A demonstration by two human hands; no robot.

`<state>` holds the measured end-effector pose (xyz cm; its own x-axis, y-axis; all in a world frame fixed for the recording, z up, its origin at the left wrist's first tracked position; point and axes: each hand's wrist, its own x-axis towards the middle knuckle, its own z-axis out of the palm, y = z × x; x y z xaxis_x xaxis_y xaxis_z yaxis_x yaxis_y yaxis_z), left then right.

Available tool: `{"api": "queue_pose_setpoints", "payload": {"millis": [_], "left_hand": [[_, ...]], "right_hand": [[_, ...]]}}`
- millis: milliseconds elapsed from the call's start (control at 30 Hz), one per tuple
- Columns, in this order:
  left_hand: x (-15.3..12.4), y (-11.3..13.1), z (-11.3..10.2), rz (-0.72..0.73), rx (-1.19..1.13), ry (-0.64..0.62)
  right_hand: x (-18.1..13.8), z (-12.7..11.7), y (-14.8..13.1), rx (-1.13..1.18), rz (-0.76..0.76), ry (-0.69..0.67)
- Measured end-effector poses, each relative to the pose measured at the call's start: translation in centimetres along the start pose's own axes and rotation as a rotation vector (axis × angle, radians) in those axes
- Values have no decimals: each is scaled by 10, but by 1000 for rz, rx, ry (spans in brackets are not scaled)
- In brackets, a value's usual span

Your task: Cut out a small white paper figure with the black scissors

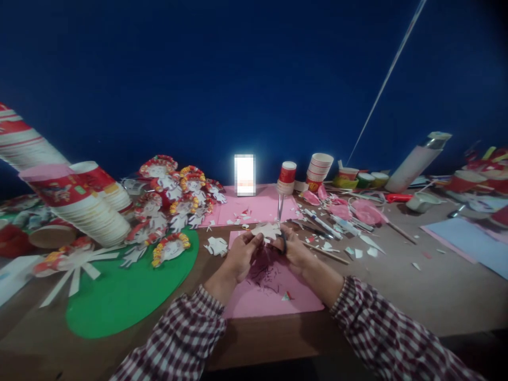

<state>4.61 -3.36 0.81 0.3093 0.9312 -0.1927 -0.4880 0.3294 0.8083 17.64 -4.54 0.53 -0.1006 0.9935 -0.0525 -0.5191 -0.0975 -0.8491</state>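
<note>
My left hand [243, 255] pinches a small white paper cut-out [266, 230] above a pink sheet [273, 296] on the brown table. My right hand [294, 248] is closed round the handles of a pair of scissors [280, 210], whose blades point up and away beside the cut-out. Both hands meet over the pink sheet, which carries thin dark paper slivers. Checked sleeves cover both forearms.
A green paper disc [119, 296] lies at the left with paper-cup figures [174, 201] on and behind it. Stacked red-and-white cups [91, 206] lean at far left. More cups [319, 168], pens, pink scraps and a white cylinder [413, 161] crowd the back right. Blue paper [468, 241] lies at right.
</note>
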Motion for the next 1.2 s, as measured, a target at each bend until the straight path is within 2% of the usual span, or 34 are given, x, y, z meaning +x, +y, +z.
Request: {"api": "queue_pose_setpoints", "payload": {"millis": [233,367,467,567,733,900,1067,1200], "left_hand": [[2,5,-1,96,-159,79],[4,8,-5,126,31,139],[3,10,-7,121,161,123],[2,14,-10,97,212,105],[4,23,-17,84,267,73],[6,37,-15,36,603,-97],[8,55,-7,27,861,-308],[9,64,-3,6,919,-311]], "right_hand": [[2,2,4,-21,-68,145],[3,-1,1,-107,-125,152],[4,-3,-5,-170,-147,183],[6,-7,-13,-247,-189,248],[9,-12,-23,-269,-154,307],[6,-12,-28,-225,-188,177],[3,-15,-24,-209,-66,-20],[4,-18,-19,-214,-42,-63]]}}
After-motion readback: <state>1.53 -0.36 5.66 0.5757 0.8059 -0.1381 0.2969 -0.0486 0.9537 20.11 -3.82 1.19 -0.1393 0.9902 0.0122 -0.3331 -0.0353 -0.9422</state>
